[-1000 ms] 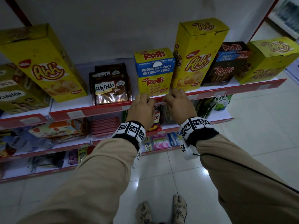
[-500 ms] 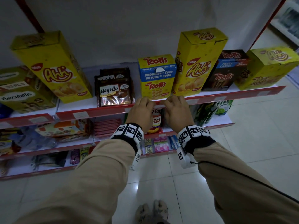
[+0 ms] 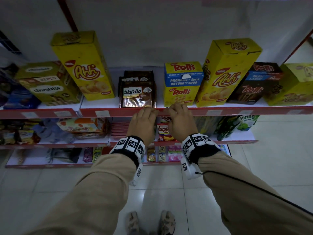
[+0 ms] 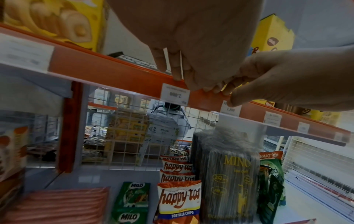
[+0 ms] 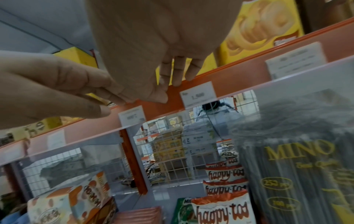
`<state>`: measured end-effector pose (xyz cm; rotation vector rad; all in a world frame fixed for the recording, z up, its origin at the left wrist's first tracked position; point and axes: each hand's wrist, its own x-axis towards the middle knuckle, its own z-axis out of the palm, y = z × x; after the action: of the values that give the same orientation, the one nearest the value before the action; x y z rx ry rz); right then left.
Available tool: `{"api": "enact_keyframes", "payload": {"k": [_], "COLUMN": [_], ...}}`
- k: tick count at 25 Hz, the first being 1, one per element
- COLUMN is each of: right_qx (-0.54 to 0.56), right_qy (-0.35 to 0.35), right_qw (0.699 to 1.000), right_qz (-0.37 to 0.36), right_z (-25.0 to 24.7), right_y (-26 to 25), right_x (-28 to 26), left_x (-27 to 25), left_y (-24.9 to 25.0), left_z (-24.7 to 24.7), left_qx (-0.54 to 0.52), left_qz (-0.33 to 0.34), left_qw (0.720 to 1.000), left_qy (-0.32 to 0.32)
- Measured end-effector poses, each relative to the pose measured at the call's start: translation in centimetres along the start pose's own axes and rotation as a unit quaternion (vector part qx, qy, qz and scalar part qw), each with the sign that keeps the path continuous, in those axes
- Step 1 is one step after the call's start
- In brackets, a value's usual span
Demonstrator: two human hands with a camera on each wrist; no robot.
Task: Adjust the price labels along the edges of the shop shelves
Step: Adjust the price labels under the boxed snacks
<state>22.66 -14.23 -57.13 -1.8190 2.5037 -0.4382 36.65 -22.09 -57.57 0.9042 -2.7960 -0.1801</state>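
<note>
Both hands (image 3: 160, 122) closer together since earlier, fingertips on label strip (image 3: 220, 110).

1. The place is a small grocery or convenience shop: tiered white shelves (image 3: 94, 103) with red front rails (image 3: 237, 110) run along a wall.
2. Paper price labels (image 4: 175, 94) sit in the rails behind clear strips; one reads 1.500 (image 5: 198, 94).
3. Packaged snacks fill the shelves: Ahh boxes (image 3: 83, 65), Rolls boxes (image 3: 183, 82), Wafello packs (image 3: 137, 94), happy-tos chips (image 4: 179, 198), Milo sachets (image 4: 132, 203).
4. A white tiled floor (image 3: 279, 150) lies below.
</note>
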Motion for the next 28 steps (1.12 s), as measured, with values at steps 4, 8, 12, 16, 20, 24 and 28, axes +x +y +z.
{"api": "enact_keyframes", "payload": {"k": [4,8,12,16,20,24,28], "right_qx": [0.028,0.035,-0.003,-0.036,-0.013,-0.032,-0.047], "right_qy": [0.007,0.007,0.027,0.057,0.041,0.039,0.029], "right_qw": [0.999,0.999,0.999,0.997,0.999,0.998,0.998], "right_qz": [-0.029,-0.042,-0.036,-0.032,0.022,0.032,0.042], "right_z": [0.6,1.7,2.3,2.7,3.1,2.6,2.3], "right_y": [-2.0,-3.7,-4.3,-4.8,-5.3,-5.8,-5.5], "right_x": [0.8,0.9,0.7,0.7,0.8,1.7,2.4], "left_x": [-0.7,-0.6,-0.3,-0.1,0.2,-0.2,-0.2], "left_y": [-2.7,-4.0,-4.7,-4.7,-5.0,-5.8,-6.6], "left_z": [-0.7,-1.5,-1.5,-1.3,-1.3,-1.2,-1.5], "left_qx": [0.055,0.057,0.060,0.083,0.096,0.068,-0.012], "left_qz": [-0.021,0.000,0.021,0.023,0.044,0.062,0.058], "left_qw": [0.998,0.997,0.995,0.992,0.991,0.993,0.997], "left_qy": [-0.020,-0.057,-0.080,-0.092,-0.085,-0.073,-0.056]}}
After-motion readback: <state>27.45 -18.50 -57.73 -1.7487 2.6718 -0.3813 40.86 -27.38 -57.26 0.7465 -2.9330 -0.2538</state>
